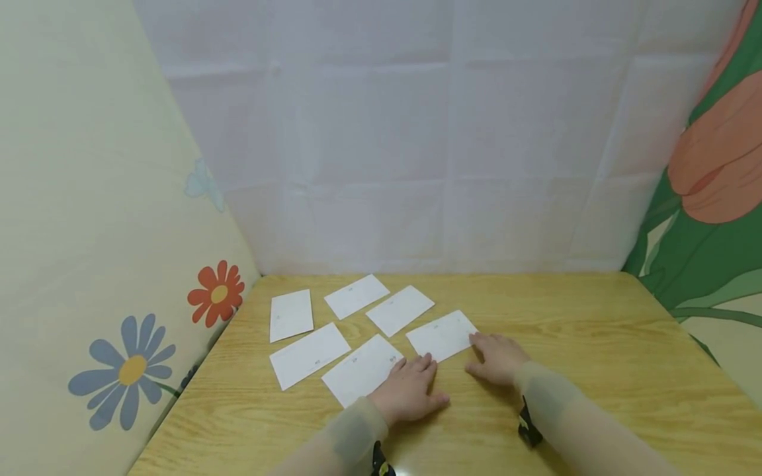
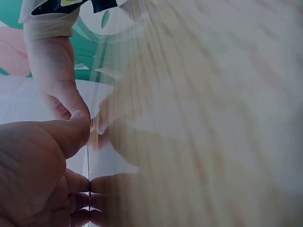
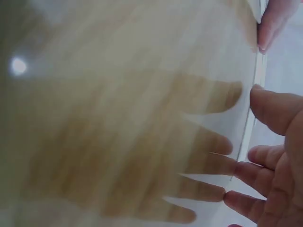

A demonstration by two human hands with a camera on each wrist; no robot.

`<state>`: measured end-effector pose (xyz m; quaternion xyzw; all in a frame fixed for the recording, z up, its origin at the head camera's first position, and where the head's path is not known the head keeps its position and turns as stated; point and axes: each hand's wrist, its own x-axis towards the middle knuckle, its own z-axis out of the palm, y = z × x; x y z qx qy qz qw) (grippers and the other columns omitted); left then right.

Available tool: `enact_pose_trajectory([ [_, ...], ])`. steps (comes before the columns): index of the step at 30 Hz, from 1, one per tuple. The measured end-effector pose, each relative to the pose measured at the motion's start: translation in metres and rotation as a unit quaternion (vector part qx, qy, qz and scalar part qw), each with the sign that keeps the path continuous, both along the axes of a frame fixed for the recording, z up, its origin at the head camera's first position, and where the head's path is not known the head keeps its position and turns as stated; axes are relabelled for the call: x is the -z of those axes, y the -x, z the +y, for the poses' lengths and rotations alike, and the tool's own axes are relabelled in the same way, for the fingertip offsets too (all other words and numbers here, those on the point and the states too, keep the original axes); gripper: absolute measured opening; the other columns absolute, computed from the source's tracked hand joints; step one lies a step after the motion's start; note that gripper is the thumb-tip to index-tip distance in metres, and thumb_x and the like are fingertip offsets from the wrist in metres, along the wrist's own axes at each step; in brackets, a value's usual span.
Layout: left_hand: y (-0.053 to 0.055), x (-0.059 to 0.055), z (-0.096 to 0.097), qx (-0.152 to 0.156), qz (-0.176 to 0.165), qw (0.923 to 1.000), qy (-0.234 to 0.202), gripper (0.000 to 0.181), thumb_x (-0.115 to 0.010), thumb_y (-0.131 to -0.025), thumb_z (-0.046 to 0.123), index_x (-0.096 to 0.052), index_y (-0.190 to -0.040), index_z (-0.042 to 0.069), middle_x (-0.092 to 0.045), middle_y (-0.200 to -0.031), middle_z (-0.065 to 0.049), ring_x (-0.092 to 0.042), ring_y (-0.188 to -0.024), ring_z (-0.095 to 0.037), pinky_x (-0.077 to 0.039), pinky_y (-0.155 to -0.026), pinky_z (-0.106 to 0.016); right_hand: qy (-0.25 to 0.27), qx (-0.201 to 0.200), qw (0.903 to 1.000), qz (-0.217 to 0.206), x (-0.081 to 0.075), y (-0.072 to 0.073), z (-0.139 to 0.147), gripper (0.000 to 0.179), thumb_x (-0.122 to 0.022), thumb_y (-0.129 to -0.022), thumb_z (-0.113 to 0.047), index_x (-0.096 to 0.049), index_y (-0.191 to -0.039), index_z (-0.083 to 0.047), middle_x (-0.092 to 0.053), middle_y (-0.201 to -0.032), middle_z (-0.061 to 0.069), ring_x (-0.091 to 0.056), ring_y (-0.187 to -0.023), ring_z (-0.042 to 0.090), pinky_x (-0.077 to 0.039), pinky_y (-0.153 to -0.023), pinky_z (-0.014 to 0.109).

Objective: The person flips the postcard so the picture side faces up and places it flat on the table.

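Several white paper cards with small printed marks lie flat on the wooden table. My left hand rests palm down, fingers spread, overlapping the right end of the nearest card. To its right, my right hand has its fingertips at the right edge of another card. In the left wrist view, the fingertips of the left hand meet the glossy tabletop. The right wrist view has the fingers of the right hand extended, touching the surface. Neither hand grips anything.
Further left and back lie a card at the left, one below it, one at the back and one beside that. A white sheet hangs behind the table, with flower-patterned cloth at the left.
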<state>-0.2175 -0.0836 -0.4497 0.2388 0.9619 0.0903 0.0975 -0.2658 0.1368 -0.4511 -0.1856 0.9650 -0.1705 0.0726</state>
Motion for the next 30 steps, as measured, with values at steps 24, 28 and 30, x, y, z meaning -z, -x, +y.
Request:
enact_pose_trajectory([
  [24,-0.005,-0.011,-0.002,0.043,-0.016,0.9978,0.049,0.078,-0.052,-0.09,0.061,-0.04,-0.146,0.009,-0.034,-0.153,-0.007,-0.03,-0.141,-0.023,-0.02,-0.114,-0.042,-0.036,-0.019,0.9991,-0.011,-0.011,-0.019,0.013,0.057,-0.064,-0.09,-0.04,-0.056,-0.13,0.0,-0.057,-0.128,0.025,-0.048,-0.123,0.043,-0.028,-0.106,0.057],
  [28,-0.007,-0.013,-0.003,0.05,-0.01,0.9972,0.055,0.077,-0.052,-0.089,0.061,-0.042,-0.146,0.01,-0.035,-0.152,-0.005,-0.03,-0.14,-0.022,-0.02,-0.114,-0.042,-0.038,-0.021,0.999,-0.013,-0.01,-0.024,0.016,0.056,-0.065,-0.089,-0.04,-0.057,-0.13,-0.002,-0.056,-0.128,0.025,-0.048,-0.123,0.042,-0.028,-0.106,0.057],
  [30,-0.008,-0.013,-0.004,0.052,-0.009,0.9971,0.055,0.076,-0.053,-0.089,0.062,-0.042,-0.145,0.011,-0.036,-0.152,-0.004,-0.031,-0.14,-0.022,-0.019,-0.114,-0.043,-0.036,-0.022,0.999,-0.013,-0.011,-0.026,0.017,0.055,-0.065,-0.089,-0.04,-0.058,-0.129,-0.003,-0.057,-0.128,0.024,-0.048,-0.123,0.042,-0.028,-0.105,0.057],
])
